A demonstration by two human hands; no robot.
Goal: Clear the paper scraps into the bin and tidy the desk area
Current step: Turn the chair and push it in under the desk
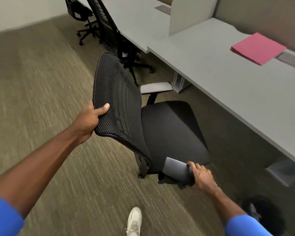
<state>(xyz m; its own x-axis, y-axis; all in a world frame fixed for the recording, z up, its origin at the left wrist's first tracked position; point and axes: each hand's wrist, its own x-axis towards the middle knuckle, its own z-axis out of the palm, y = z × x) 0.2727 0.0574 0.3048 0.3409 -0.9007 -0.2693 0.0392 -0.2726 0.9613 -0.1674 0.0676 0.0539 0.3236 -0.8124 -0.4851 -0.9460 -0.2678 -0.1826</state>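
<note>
Left hand: the left hand (pixel 94 116) is clamped on the top edge of the black mesh backrest (pixel 116 99) of a black office chair, thumb pressed flat on the mesh face, fingers wrapped behind.
Right hand: the right hand (pixel 200 176) is closed over the front end of the chair's near grey padded armrest (pixel 176 169), knuckles up.
Chair: its black fabric seat (pixel 172 132) points toward the long grey desk (pixel 228 86), just short of the desk's front edge; the far grey armrest (pixel 156 87) sits just beside that edge.
Desk top: a pink flat folder (pixel 257 48) lies near the back edge, next to a grey cable flap (pixel 291 59).
Paper scraps: none can be made out.
Bin: a dark round shape (pixel 262 217) at the lower right, by the right sleeve, too blurred to tell.
Floor: brown striped carpet (pixel 41 91), one white sneaker (pixel 134 222) stepping on it.
Further along: two more black chairs (pixel 109 26) tucked at the desk's front edge.
</note>
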